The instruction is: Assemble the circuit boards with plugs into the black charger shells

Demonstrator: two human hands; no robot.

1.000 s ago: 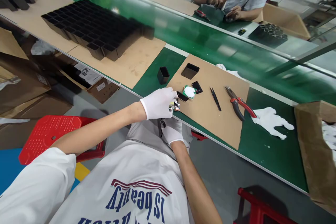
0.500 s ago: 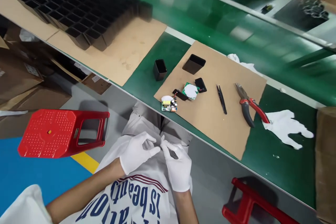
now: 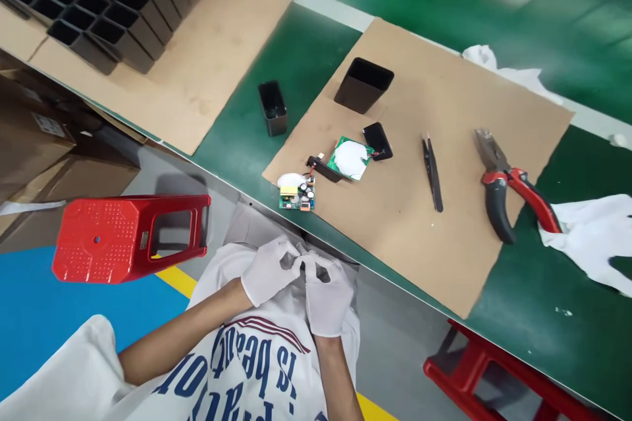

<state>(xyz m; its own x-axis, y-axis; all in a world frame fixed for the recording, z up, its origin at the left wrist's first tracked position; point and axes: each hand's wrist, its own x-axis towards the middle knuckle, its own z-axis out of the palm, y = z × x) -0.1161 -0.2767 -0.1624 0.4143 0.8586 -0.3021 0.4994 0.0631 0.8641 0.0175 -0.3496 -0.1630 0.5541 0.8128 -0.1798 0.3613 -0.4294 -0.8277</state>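
Observation:
Both my hands wear white gloves and rest together over my lap, below the table edge. My left hand (image 3: 269, 270) has its fingers curled, and their tips meet those of my right hand (image 3: 323, 293). Whether something small sits between them is hidden. On the brown cardboard sheet (image 3: 444, 256) just above lies a small green circuit board (image 3: 296, 192) with a white blob at one end. Beside it are a black connector piece (image 3: 323, 169), a green board with a white pad (image 3: 349, 159) and a black lid (image 3: 378, 140).
A small black case (image 3: 272, 107) stands on the green table; a larger one (image 3: 364, 84) stands on the cardboard. Tweezers (image 3: 433, 173), red-handled pliers (image 3: 503, 181) and a spare white glove (image 3: 592, 237) lie to the right. Black cases (image 3: 99, 0) fill the far left. Red stools (image 3: 128, 237) stand below.
My left hand has let go of the circuit board and dropped to my lap, where it met my right hand. The view has tilted down and nearer the table.

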